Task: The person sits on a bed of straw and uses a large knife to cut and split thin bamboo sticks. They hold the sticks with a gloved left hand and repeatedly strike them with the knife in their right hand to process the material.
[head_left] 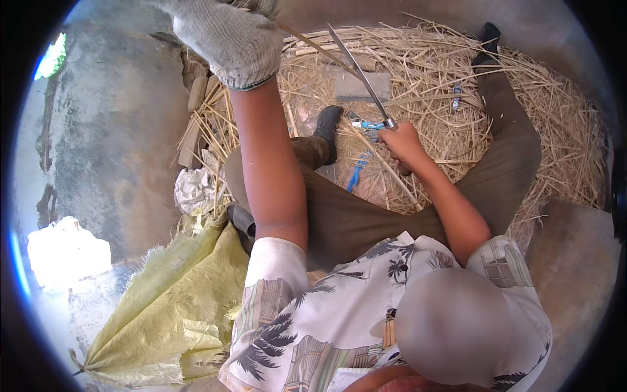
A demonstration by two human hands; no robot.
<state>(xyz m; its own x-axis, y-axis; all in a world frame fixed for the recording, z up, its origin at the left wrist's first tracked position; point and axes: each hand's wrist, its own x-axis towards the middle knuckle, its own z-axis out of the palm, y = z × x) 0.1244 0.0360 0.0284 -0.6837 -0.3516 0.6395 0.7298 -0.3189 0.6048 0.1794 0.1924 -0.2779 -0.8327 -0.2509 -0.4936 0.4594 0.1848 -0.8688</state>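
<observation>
My left hand [228, 42], in a grey-white knitted glove, is raised at the far left, its fingers partly cut off by the picture's top edge. From the glove a thin tan strip [318, 49], like split bamboo or cane, runs right toward the knife. My bare right hand [401, 144] is wrapped round the handle of a long, narrow knife [358, 68]. Its blade slants up and to the left, and the strip meets or crosses it near the middle; whether they touch I cannot tell. A brown handle end [405, 170] shows below my fist.
Loose tan strips and shavings [418, 72] cover the floor ahead and to the right. A grey block [362, 86] lies beyond my dark-socked foot [328, 124]. Blue bands [358, 171] lie between my legs. A yellow-green woven sack [176, 300] and crumpled pale paper [194, 189] are at left, beside a wall [117, 130].
</observation>
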